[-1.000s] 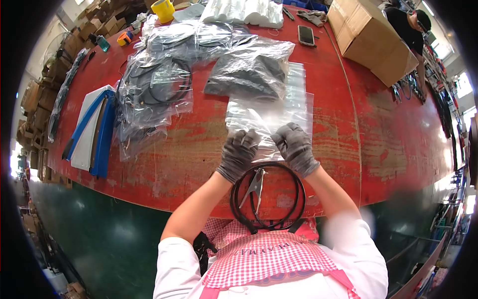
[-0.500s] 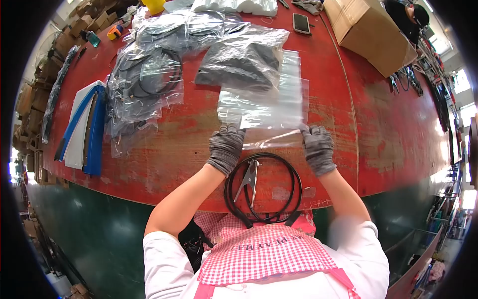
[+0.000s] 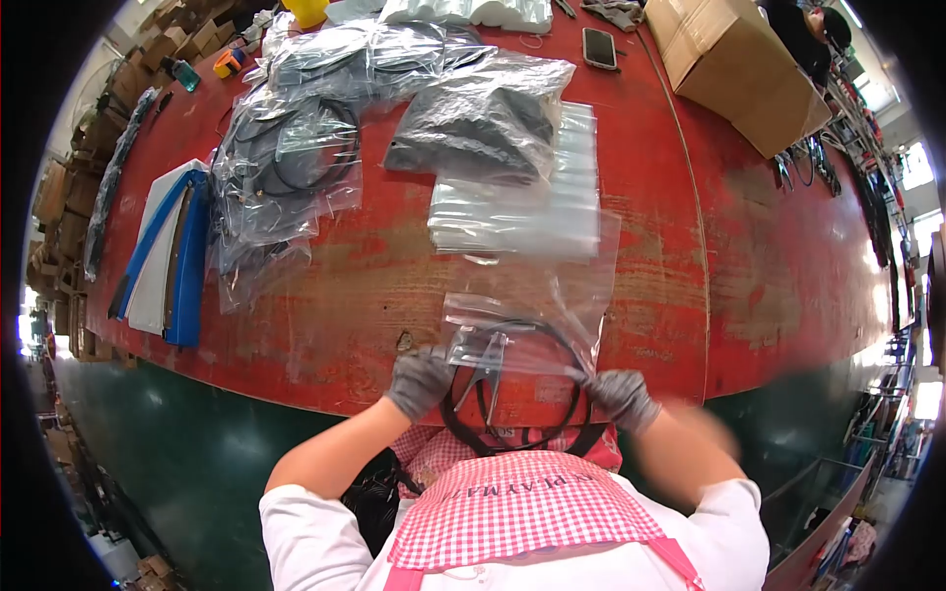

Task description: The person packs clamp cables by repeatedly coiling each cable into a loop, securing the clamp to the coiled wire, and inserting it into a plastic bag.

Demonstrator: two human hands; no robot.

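Observation:
A clear plastic bag (image 3: 581,286) stretches between my gloved hands, its near edge over the coiled black cable. My right hand (image 3: 623,396) is closed on the bag's near right corner, where the plastic bunches up. My left hand (image 3: 421,382), slightly blurred, pinches the bag's near left edge beside the coil. Under the plastic, the black cable (image 3: 455,419) lies looped at the table's front edge, with a metal clamp (image 3: 493,369) inside the loops. Beyond the bag is a stack of flat clear bags (image 3: 512,222), partly covered by a bag of dark material (image 3: 478,128).
Bagged cables (image 3: 286,167) are piled at the left and back of the red table (image 3: 365,335). A blue and white folder-like object (image 3: 185,256) stands at left. At the back are a phone (image 3: 599,48) and a cardboard box (image 3: 744,74). Another person (image 3: 803,39) is at far right.
Both hands have moved toward my body, drawing one clear bag off the stack. Its near edge now lies over the coiled cable and clamp.

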